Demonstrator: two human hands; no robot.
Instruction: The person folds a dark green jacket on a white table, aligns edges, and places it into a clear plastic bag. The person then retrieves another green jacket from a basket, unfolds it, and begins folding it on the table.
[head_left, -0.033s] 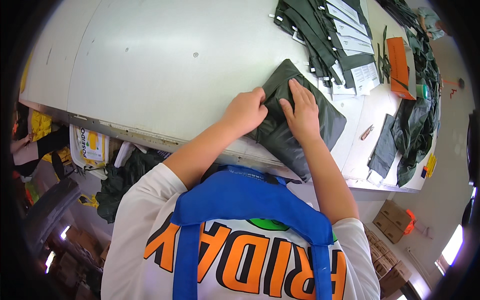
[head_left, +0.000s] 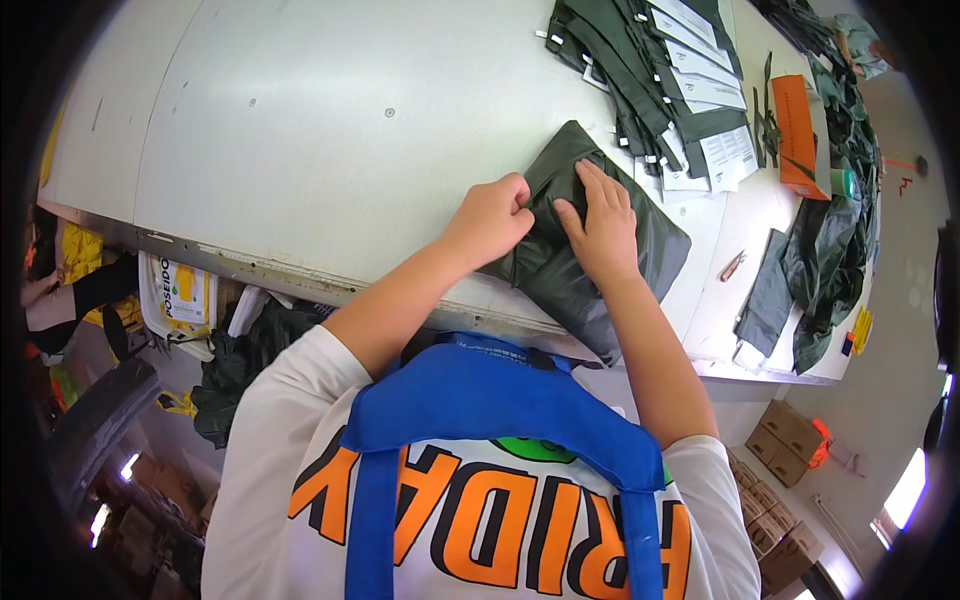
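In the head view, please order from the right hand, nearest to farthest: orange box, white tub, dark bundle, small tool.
1. Dark bundle: under the right hand
2. Small tool: right side
3. Orange box: upper right
4. White tub: far left

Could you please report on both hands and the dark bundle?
Left hand closed at left edge of dark bundle, seemingly pinching. Right hand open on top. Near corner at front edge of table; labelled dark pieces beyond.

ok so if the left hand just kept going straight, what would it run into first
The glossy dark bundle, right at the curled fingers of the left hand. Whether it would push into the bundle's side or slide over its top is hard to tell from this view.
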